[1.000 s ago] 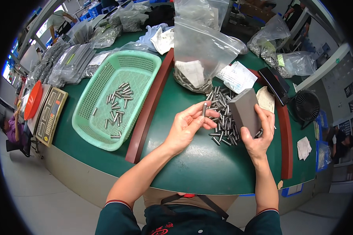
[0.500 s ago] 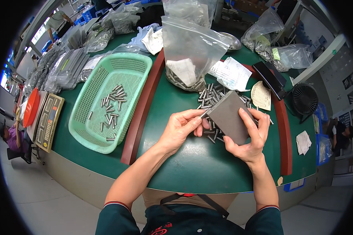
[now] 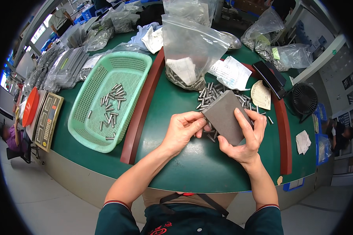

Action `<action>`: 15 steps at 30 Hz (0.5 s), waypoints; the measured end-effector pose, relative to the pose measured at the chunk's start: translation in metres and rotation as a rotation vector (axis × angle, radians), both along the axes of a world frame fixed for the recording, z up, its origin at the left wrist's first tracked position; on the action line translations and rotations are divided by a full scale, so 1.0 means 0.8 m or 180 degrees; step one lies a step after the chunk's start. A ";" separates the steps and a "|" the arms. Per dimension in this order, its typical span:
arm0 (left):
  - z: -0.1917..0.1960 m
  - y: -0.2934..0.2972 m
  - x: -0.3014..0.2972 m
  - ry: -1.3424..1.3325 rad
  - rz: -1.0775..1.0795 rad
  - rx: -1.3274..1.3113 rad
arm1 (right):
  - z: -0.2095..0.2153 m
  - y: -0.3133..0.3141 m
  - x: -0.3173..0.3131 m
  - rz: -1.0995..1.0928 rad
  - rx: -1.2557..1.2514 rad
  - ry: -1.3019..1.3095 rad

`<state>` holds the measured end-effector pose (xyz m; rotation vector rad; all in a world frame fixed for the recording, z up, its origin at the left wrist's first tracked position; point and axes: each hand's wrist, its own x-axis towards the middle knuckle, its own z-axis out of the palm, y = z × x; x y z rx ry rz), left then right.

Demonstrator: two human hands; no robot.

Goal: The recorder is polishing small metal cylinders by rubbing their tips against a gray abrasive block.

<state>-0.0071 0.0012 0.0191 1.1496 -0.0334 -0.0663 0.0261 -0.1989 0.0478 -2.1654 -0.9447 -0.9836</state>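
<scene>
My right hand (image 3: 245,137) grips a flat grey-brown block (image 3: 227,117), thumb on its near edge and fingers over its top and right side. The block is tilted above the green tabletop. My left hand (image 3: 184,131) is closed in a pinch at the block's left corner, around a small metal pin that the fingers now mostly hide. Behind and under the block lies a loose heap of short metal pins (image 3: 211,94), partly covered by it. A clear plastic bag (image 3: 188,47), with more pins and a white paper inside, stands beyond the heap.
On the left, a green plastic basket (image 3: 79,133) holds several pins. Dark red rails (image 3: 143,113) flank my work area. Papers (image 3: 231,74), a black phone (image 3: 268,80) and a small black fan (image 3: 304,98) sit to the right. A scale (image 3: 49,121) stands far left.
The block and my right hand have shifted slightly left and toward me. My left fingers stay pinched at the block's corner, and the pin between them shows less than before.
</scene>
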 end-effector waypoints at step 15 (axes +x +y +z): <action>0.013 -0.010 -0.008 0.0043 0.0048 0.0230 | 0.006 0.002 -0.006 -0.0143 -0.0009 -0.0032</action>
